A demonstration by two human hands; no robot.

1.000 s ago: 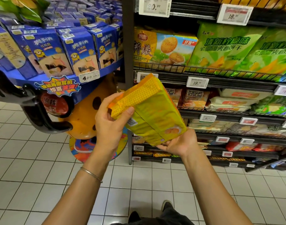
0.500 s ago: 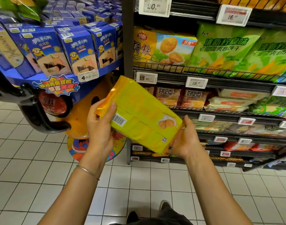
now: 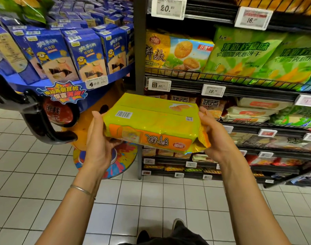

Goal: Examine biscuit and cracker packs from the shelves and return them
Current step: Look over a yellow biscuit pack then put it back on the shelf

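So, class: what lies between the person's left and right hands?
The yellow biscuit pack, held roughly level, with the left hand at one end and the right hand at the other; the head view shows it.

Counts: 1 yellow biscuit pack (image 3: 151,121), 2 hands holding it: left hand (image 3: 98,144), right hand (image 3: 216,137). Above the pack: 1 same-brand pack (image 3: 177,52), 2 green lemon packs (image 3: 239,53). Up-left of the pack: 3 blue boxes (image 3: 85,55) clearly front-facing; more behind, uncountable. Below the pack: 2 shoes (image 3: 177,225), 1 bracelet (image 3: 80,190).
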